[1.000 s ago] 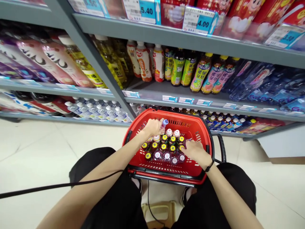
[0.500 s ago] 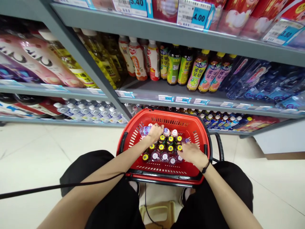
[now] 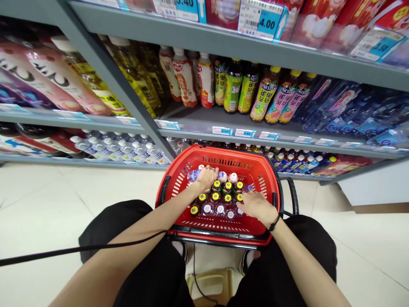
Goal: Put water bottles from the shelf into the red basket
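A red shopping basket (image 3: pixel 220 154) stands between my knees. Inside, dark bottles with yellow caps (image 3: pixel 227 187) stand upright in rows. Bottles with white caps (image 3: pixel 220 209) line the near side, and pale-capped bottles (image 3: pixel 233 177) stand behind. My left hand (image 3: pixel 207 177) is closed around the top of a bottle at the back left, its fingertips partly hidden. Beside it lies a clear bottle with a purple label (image 3: pixel 193 175). My right hand (image 3: pixel 255 205) reaches palm down over the right end of the rows, thumb beside a yellow cap; its curled fingers hide what they hold.
A grey shelf (image 3: pixel 198 117) ahead carries upright tea and milk-drink bottles (image 3: pixel 267 94), with blue water bottles (image 3: pixel 345 111) lying to the right. Small bottles fill the bottom shelf. The basket's black handle (image 3: pixel 291 196) sticks out right. A cable (image 3: pixel 83 248) crosses my left arm; a stool (image 3: pixel 223 285) is below.
Hardly anything differs. The view has shifted very slightly, and both hands stay at the same places among the bottles in the basket.
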Available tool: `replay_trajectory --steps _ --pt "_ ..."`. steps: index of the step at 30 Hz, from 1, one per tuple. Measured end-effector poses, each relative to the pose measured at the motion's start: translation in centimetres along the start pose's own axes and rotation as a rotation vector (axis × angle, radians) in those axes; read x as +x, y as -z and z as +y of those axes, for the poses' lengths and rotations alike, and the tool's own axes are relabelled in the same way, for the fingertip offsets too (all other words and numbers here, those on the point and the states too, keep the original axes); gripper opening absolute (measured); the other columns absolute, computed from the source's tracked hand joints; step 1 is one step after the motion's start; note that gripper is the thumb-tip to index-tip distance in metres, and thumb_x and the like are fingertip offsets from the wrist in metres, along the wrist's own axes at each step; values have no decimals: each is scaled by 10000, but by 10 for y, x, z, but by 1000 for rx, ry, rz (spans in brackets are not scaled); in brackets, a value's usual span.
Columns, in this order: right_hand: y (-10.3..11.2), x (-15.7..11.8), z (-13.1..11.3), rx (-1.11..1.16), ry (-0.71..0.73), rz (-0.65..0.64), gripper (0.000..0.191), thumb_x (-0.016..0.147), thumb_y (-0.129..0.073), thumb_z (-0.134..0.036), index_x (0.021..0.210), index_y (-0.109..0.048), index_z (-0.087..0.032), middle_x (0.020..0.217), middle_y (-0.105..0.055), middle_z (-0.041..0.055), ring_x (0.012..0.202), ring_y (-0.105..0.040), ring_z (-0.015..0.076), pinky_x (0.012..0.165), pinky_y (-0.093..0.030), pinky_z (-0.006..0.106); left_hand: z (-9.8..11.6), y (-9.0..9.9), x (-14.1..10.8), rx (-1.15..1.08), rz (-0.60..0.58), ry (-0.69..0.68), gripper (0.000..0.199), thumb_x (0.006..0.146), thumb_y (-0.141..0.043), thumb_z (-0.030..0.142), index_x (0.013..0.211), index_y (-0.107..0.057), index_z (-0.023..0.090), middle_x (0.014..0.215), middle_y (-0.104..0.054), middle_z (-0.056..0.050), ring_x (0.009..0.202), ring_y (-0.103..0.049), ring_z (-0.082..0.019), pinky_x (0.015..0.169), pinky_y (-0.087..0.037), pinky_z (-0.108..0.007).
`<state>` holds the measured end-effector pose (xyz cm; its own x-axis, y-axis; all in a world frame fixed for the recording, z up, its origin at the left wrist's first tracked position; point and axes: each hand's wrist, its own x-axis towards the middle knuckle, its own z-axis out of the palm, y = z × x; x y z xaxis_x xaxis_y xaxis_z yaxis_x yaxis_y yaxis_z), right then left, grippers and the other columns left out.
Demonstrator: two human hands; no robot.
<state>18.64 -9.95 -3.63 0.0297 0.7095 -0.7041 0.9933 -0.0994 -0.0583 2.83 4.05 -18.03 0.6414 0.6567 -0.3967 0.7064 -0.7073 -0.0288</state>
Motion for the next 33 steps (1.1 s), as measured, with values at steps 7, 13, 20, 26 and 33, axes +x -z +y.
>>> replay_trajectory --steps 7,13,20,26,33 --pt "-1 0 -1 -9 6 2 439 1018 -475 -371 1192 -722 -53 1189 -738 241 1127 -712 366 905 -541 426 1 2 -3 22 -5 -10 453 982 -620 342 1377 -548 132 1185 -656 -128 1124 -622 -272 939 -515 -445" --pt "-2 1 0 -12 10 1 436 1012 -471 -351 1203 -710 -41 1188 -739 236 1130 -711 361 922 -541 426 0 0 -1 29 -2 -9 428 992 -604 341 1364 -557 136 1201 -653 -125 1117 -624 -266 952 -510 -452" --pt "-3 1 0 -20 12 -1 444 1015 -466 -365 1205 -709 -47 1194 -738 234 1129 -711 362 918 -544 421 -2 -13 3 22 6 -20 423 984 -610 329 1364 -564 149 1252 -638 -123 1193 -586 -284 1019 -465 -486" --pt "-5 4 1 -18 9 0 443 1009 -470 -366 1208 -708 -49 1186 -740 234 1122 -714 364 920 -545 426 -2 -21 4 8 24 -33 435 985 -601 332 1377 -556 150 1290 -621 -128 1203 -574 -287 1034 -445 -491" --pt "-6 5 1 -16 4 -4 436 1009 -472 -360 1202 -714 -52 1189 -737 242 1117 -716 371 912 -548 437 -2 -28 4 -15 44 -41 474 1005 -566 277 1457 -501 148 1343 -608 -145 1254 -563 -297 1049 -447 -498"
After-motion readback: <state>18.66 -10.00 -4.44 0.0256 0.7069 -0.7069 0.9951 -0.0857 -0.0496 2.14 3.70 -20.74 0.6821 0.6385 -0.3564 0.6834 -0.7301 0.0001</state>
